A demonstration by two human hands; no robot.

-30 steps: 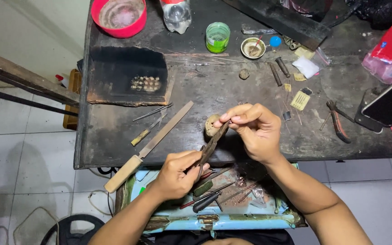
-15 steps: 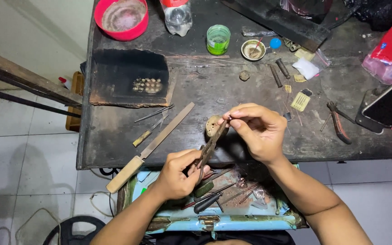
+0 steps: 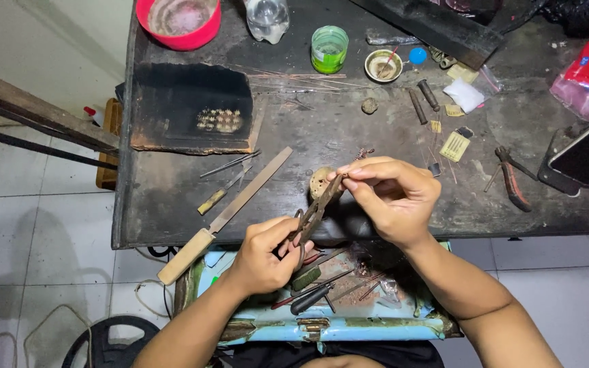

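Snips (image 3: 313, 212) clasped in left hand (image 3: 264, 255), right hand (image 3: 391, 197) pinching a tiny piece at their tip, above dark counter (image 3: 349, 136).

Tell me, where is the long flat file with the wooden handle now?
In the head view the file lies diagonally on the dark workbench, left of the left hand, its handle over the front edge.

- The left hand (image 3: 264, 255) grips the handles of rusty shears (image 3: 313, 212), just below a round wooden peg (image 3: 320, 181).
- The right hand (image 3: 393, 197) pinches something too small to tell at the shears' tip, beside the peg.
- A long file (image 3: 223, 217) lies left of the peg.
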